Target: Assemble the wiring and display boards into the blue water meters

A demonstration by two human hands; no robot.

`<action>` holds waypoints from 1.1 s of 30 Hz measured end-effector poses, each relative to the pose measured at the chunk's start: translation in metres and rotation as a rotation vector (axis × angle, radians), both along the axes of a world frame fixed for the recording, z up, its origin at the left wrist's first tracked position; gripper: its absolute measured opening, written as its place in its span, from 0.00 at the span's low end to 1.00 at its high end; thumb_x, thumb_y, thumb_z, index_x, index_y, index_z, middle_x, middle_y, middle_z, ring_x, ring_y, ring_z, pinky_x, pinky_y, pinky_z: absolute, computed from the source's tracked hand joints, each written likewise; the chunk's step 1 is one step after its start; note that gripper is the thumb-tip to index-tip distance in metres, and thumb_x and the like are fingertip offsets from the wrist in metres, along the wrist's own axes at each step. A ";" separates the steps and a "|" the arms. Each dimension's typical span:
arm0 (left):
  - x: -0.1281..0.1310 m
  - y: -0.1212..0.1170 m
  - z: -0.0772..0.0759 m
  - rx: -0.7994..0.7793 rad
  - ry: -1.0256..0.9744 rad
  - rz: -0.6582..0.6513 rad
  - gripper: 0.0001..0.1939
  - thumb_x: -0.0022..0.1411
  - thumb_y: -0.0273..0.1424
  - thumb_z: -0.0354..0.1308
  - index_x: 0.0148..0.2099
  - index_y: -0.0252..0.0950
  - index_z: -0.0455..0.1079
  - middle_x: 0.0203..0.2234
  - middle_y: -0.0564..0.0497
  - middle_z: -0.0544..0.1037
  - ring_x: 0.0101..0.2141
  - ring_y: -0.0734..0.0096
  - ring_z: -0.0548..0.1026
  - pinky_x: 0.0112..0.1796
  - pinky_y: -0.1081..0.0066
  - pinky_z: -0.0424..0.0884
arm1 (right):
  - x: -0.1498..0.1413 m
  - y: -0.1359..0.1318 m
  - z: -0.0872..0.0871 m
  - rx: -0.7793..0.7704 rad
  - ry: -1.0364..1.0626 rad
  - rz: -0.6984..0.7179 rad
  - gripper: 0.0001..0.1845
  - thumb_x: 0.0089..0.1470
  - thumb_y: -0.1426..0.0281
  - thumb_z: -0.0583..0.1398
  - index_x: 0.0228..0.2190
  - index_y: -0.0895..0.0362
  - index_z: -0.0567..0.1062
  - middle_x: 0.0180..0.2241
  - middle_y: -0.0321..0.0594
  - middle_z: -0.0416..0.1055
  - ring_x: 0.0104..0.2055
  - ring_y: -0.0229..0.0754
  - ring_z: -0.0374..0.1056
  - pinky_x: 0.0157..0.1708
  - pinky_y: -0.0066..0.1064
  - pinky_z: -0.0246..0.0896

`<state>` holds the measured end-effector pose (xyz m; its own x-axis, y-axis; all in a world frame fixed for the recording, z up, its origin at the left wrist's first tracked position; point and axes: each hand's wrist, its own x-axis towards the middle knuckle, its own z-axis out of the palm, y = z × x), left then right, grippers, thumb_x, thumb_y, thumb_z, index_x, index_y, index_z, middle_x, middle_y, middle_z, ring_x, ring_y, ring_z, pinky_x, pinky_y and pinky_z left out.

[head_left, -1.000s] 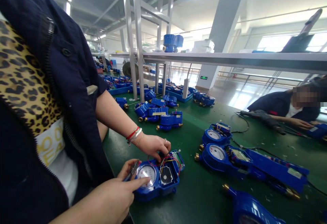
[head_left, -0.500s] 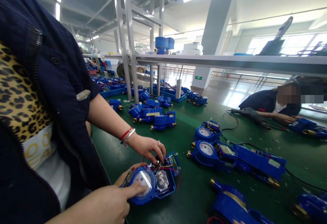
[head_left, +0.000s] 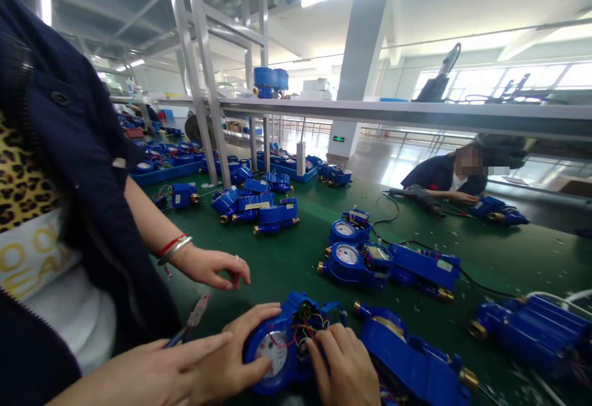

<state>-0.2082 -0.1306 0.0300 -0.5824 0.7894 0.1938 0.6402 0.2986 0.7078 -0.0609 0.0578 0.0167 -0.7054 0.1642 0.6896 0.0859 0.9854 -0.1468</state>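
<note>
Meter (head_left: 276,347) between the person's two hands, by the near edge of the green surface (head_left: 287,264) — dial upward, the compartment next to the dial uncovered, thin red and yellow wires (head_left: 298,326) looping out of it. The left hand (head_left: 235,353) is wrapped around the dial end, thumb across the face and fingers along the far rim. The right hand (head_left: 346,363) bends its fingers into the compartment, at the wires; I cannot tell whether the fingertips pinch one, since the knuckles hide them.

By the look of it, the step in hand is arranging the wires inside the compartment. The next move calls for a steady left hand and a light touch from the right, so that no wire is tugged or caught on the wall.

A co-worker's braceleted hand (head_left: 217,268) hangs loosely curled above the surface's left edge. Another hand (head_left: 173,363), seemingly the same co-worker's, reaches in across the person's left wrist, with pliers (head_left: 197,313) at it — the grip itself is hidden. Just right of the work lies a second meter (head_left: 411,363). Toward the far edge, a grey tool (head_left: 419,198) lies near a further person's hand (head_left: 464,198).
</note>
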 end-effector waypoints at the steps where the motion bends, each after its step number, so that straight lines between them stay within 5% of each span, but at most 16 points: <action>1: 0.001 0.003 0.002 0.003 -0.030 -0.044 0.32 0.52 0.30 0.62 0.60 0.46 0.65 0.57 0.50 0.71 0.56 0.54 0.70 0.59 0.59 0.65 | 0.001 -0.001 0.000 0.007 -0.007 0.007 0.09 0.63 0.70 0.54 0.30 0.52 0.67 0.27 0.37 0.66 0.29 0.44 0.61 0.30 0.35 0.50; 7: 0.001 0.013 0.006 0.025 -0.112 -0.104 0.24 0.62 0.42 0.56 0.58 0.41 0.65 0.58 0.45 0.70 0.57 0.54 0.68 0.59 0.58 0.63 | 0.008 -0.009 0.003 -0.042 -0.014 0.023 0.14 0.65 0.71 0.49 0.29 0.53 0.68 0.27 0.37 0.66 0.30 0.44 0.58 0.31 0.36 0.45; 19: 0.002 0.018 0.008 0.035 -0.180 -0.109 0.24 0.62 0.44 0.56 0.58 0.41 0.66 0.58 0.45 0.70 0.57 0.53 0.67 0.59 0.56 0.61 | 0.021 -0.017 0.000 -0.301 0.034 -0.106 0.17 0.67 0.70 0.46 0.31 0.52 0.72 0.29 0.38 0.68 0.32 0.43 0.62 0.32 0.35 0.54; 24: 0.004 0.021 0.015 0.023 -0.272 -0.126 0.24 0.62 0.42 0.55 0.58 0.39 0.65 0.55 0.44 0.72 0.54 0.54 0.71 0.56 0.58 0.66 | 0.023 -0.020 0.020 -0.301 0.050 -0.099 0.16 0.62 0.63 0.55 0.50 0.54 0.71 0.48 0.46 0.68 0.48 0.50 0.63 0.46 0.43 0.61; 28: 0.005 0.027 0.023 -0.034 -0.251 -0.149 0.24 0.62 0.40 0.55 0.58 0.38 0.65 0.54 0.43 0.72 0.53 0.54 0.71 0.55 0.58 0.66 | 0.015 -0.015 0.031 -0.327 0.020 -0.122 0.14 0.56 0.60 0.62 0.41 0.55 0.77 0.55 0.48 0.66 0.57 0.57 0.58 0.55 0.51 0.56; 33: 0.009 0.034 0.032 -0.096 -0.176 -0.172 0.25 0.59 0.33 0.53 0.59 0.39 0.63 0.54 0.46 0.72 0.53 0.56 0.71 0.57 0.58 0.64 | 0.004 -0.014 0.030 -0.366 -0.046 -0.134 0.10 0.57 0.69 0.59 0.39 0.59 0.77 0.59 0.51 0.63 0.60 0.56 0.56 0.59 0.53 0.52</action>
<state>-0.1992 -0.0962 0.0621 -0.4562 0.8896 0.0211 0.5570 0.2670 0.7864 -0.0573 0.0440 0.0471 -0.6902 0.4860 0.5361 0.2247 0.8482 -0.4796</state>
